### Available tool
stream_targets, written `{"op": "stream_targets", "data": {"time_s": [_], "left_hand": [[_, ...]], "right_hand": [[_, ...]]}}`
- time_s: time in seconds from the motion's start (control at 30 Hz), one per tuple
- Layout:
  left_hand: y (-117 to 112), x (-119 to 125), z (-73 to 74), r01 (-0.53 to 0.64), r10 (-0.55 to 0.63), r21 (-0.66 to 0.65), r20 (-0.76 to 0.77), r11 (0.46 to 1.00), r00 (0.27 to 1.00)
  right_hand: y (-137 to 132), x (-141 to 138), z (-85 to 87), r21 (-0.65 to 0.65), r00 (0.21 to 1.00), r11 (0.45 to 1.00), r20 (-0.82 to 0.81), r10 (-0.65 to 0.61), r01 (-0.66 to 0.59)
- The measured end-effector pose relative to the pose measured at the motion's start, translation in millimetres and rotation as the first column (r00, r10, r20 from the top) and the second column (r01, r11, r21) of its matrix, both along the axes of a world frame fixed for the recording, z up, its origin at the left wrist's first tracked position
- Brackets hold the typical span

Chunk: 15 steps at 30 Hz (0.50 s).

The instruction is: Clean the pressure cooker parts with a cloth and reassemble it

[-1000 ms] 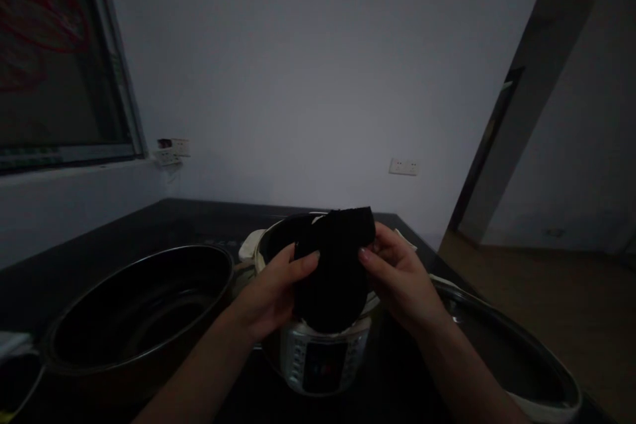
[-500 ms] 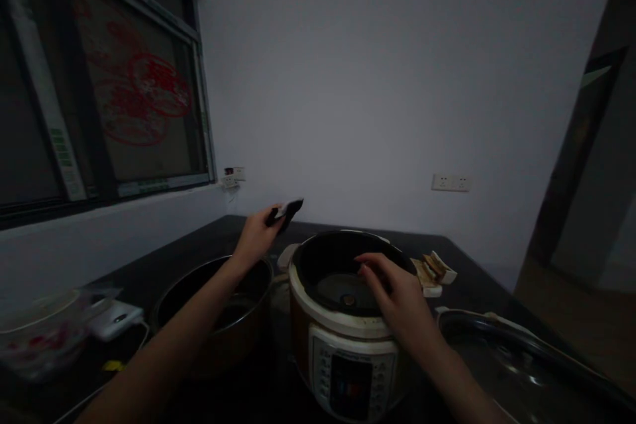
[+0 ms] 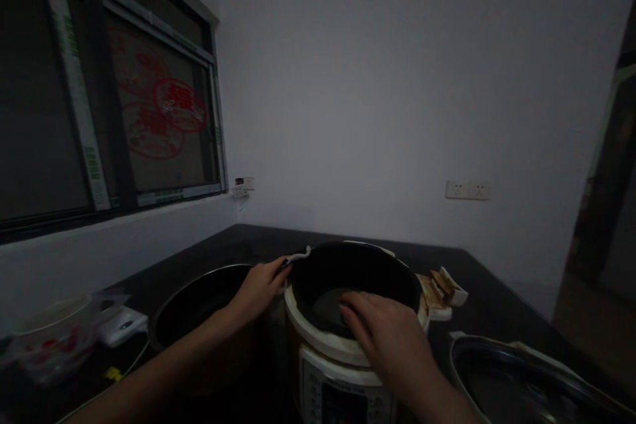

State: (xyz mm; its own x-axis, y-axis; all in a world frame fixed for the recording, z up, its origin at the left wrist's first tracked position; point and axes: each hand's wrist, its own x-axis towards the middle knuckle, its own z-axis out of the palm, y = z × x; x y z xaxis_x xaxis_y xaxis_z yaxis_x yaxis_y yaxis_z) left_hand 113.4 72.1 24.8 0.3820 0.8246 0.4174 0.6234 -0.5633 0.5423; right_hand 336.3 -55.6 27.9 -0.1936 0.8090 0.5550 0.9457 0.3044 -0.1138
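The electric pressure cooker stands lidless in front of me, its dark inner pot in view. At the pot's left rim, my left hand is closed around a small black-handled tool with a pale curved tip. I cannot tell whether the tip touches the rim. My right hand reaches over the cooker's front right edge, fingers curled together above the pot's inside. Whatever its fingertips hold, if anything, is hidden. A wide metal pot is left of the cooker, partly behind my left forearm.
Right of the cooker, its lid lies by the hinge bracket. A bagged container and a white device with a cable stand at the left. The dark countertop meets the wall with sockets.
My left hand has lowered the tool to the cooker's left rim. My right hand has moved slightly down over the pot, its fingers more curled. The view has shifted a little.
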Motion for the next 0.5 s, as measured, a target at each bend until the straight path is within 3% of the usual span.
{"op": "stream_targets", "data": {"time_s": [0.17, 0.33, 0.5], "left_hand": [[-11.7, -4.4, 3.6, 0.053, -0.054, -0.023, -0.053, 0.998, 0.997], [-7.2, -7.9, 9.2, 0.067, -0.072, -0.081, -0.059, 0.994, 0.996], [-1.6, -7.9, 2.7, 0.094, -0.094, -0.094, -0.001, 0.991, 0.996]], "right_hand": [[4.1, 1.5, -9.8, 0.087, 0.996, 0.993, 0.054, 0.072, -0.077], [2.7, 0.5, -10.0, 0.073, 0.983, 0.993, 0.168, 0.078, -0.091], [-0.1, 1.0, -7.3, 0.07, 0.975, 0.994, 0.213, 0.062, -0.079]]}}
